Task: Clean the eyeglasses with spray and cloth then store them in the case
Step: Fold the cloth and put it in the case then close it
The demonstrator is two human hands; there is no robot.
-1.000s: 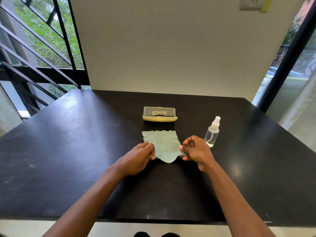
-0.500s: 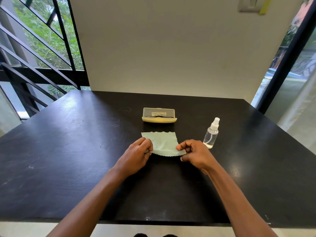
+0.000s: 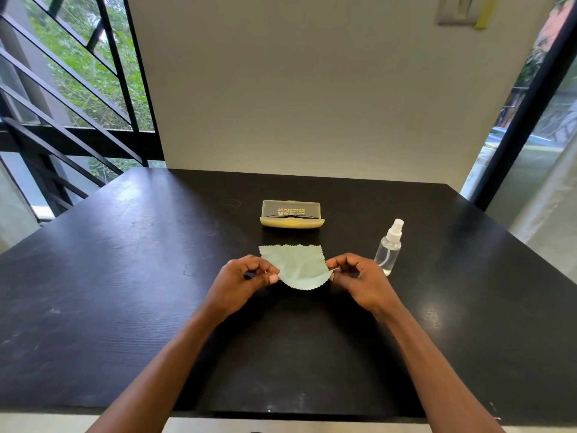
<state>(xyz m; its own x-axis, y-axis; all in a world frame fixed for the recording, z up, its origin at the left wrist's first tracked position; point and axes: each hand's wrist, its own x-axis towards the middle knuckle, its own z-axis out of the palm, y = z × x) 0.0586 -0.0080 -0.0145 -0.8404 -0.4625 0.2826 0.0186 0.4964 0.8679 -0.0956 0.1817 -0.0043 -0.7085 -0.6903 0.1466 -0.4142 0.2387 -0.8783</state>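
Pale green microfibre cloth (image 3: 295, 266) with pinked edges lies at the middle of the glossy black tabletop (image 3: 125, 276), its far part flat on the wood and its near edge lifted and bowed between the two hands. The left hand (image 3: 242, 281) pinches the cloth's left near corner between thumb and curled fingers, and the right hand (image 3: 359, 281) pinches the right near corner the same way, so both hands are closed on the cloth and carry nothing else. Straight beyond the cloth, farther from the person, sits the cream-yellow hard eyeglass case with a clear lid (image 3: 292, 214), its long axis running left to right across the tabletop; it appears closed, and a dark frame, probably the eyeglasses, shows faintly through the lid, though too small to be sure. The case stands well apart from both hands, roughly centred between them, so neither hand is clearly the nearer. The small clear plastic spray bottle with a white nozzle (image 3: 388, 246) stands upright just to the right of the right hand, near it but not touching, and plainly closer to that hand than to the left. Judging from this layout, the task is at its very start: the glasses have not yet been taken out, and reaching them means going forward over the cloth to the case, whose broad side faces the person.
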